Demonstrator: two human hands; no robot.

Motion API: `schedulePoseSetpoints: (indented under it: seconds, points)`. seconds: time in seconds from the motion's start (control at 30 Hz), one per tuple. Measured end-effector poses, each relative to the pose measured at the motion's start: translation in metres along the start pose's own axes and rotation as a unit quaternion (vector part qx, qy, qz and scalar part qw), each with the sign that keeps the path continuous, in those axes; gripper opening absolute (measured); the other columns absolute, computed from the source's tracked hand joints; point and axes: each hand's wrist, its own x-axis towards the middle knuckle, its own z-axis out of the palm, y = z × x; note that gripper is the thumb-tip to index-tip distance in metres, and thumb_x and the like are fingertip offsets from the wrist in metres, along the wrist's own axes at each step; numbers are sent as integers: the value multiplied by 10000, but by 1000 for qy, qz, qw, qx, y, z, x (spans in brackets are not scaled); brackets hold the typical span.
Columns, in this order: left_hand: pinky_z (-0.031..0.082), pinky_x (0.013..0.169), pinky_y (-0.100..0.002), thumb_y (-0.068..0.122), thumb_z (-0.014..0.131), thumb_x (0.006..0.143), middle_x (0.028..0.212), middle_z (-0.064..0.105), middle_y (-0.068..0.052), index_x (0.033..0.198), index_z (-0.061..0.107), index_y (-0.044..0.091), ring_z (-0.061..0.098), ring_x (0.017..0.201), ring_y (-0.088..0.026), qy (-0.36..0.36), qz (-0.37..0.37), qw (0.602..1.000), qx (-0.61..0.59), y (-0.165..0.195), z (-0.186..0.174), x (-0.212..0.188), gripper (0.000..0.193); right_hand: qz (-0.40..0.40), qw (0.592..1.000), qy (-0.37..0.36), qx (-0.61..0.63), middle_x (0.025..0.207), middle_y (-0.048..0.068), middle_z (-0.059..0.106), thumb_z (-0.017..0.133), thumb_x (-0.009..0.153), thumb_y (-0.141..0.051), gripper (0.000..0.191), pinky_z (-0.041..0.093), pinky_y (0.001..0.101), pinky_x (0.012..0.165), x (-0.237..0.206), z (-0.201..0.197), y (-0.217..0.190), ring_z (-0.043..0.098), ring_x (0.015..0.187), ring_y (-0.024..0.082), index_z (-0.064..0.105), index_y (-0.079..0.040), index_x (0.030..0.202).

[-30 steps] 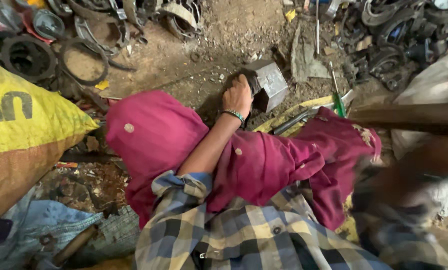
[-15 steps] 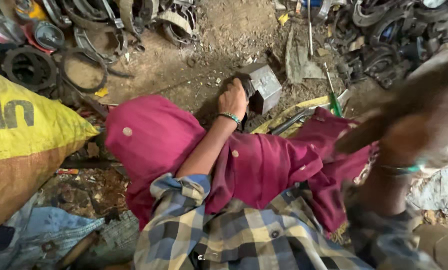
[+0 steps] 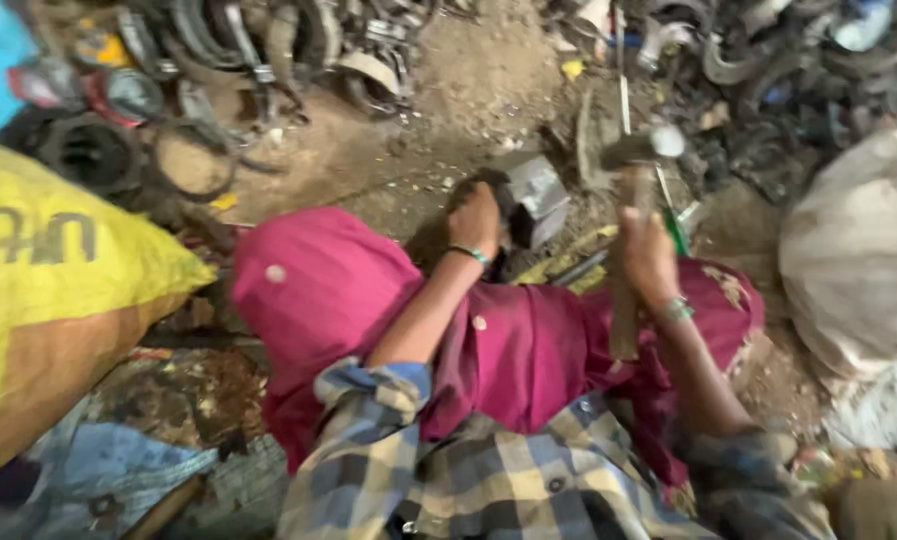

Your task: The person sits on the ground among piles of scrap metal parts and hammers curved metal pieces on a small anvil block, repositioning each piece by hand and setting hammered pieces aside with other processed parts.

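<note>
A: While the frame's blurry, start at the right hand [image 3: 646, 255] — what's it doing?
B: Fingers wrapped tight round the wooden handle of a hammer [image 3: 630, 215]. Hammer stands near upright, metal head up top, handle's lower end over the lap. Bangle on that wrist.

A: Left hand [image 3: 474, 217]?
B: Palm down, fingers curled over the top of a grey metal block [image 3: 536, 198] on the dirt. Pressing on it; can't tell if anything's pinched under the fingers. Green-and-white bangle on the wrist.

A: Hammer versus block?
B: Hammer head is up and to the right of the block, apart from it, not touching.

A: Clothes?
B: Magenta cloth [image 3: 348, 300] over both knees, plaid sleeves [image 3: 368, 440] blue, grey and cream, rolled at the left forearm.

A: Around the block?
B: A green-handled tool [image 3: 676, 232], probably a screwdriver, lies just right of it, partly behind the hammer handle. Yellowish strip just under the block, too smeared to name.

A: Further out?
B: Big yellow sack [image 3: 58, 290] at left, against the left knee. White sack [image 3: 853, 260] at right. Scrap pile [image 3: 218, 60] of dark rings and curved metal across the top left, more dark scrap [image 3: 788, 80] top right. Bare dirt ground [image 3: 438, 130] between them.

A: Bottom left?
B: Blue fabric [image 3: 98, 470], crumpled, beneath the yellow sack.
</note>
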Motion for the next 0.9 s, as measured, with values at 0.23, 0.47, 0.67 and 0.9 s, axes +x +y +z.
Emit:
schedulePoseSetpoints:
  seconds: [0.23,0.47,0.67,0.9]
  points:
    - [592,704,-494,281,861,777,1042,677,-222,1137,474,46,728,861,-409,-40,-13,997,-57,7,-10,-12,579,93,764,90,632,840,115,614,342,1207,-458,469,526,345,575,-37,-123,21,596,667,198,590,-63,1150]
    - [593,717,-491,284,858,779,1021,682,-219,1124,479,58,729,848,-403,-46,-23,997,-49,7,-7,-14,560,-60,881,270,384,815,160,635,478,1101,-282,257,521,406,563,-27,-124,10,613,668,274,579,-54,1162]
    - [594,748,-498,191,734,1049,1030,713,-205,1216,497,78,748,891,-380,-47,5,999,-14,3,-1,-9,310,-83,969,-100,-212,831,179,653,571,983,-131,161,530,424,569,0,26,17,642,713,321,576,-59,1127]
    - [591,748,-503,293,876,765,1047,707,-214,1185,471,39,727,929,-412,-54,-10,996,-63,2,-2,-8,636,46,890,146,429,982,66,614,459,1214,-369,331,555,316,694,-10,-95,35,634,837,147,511,-47,1274]
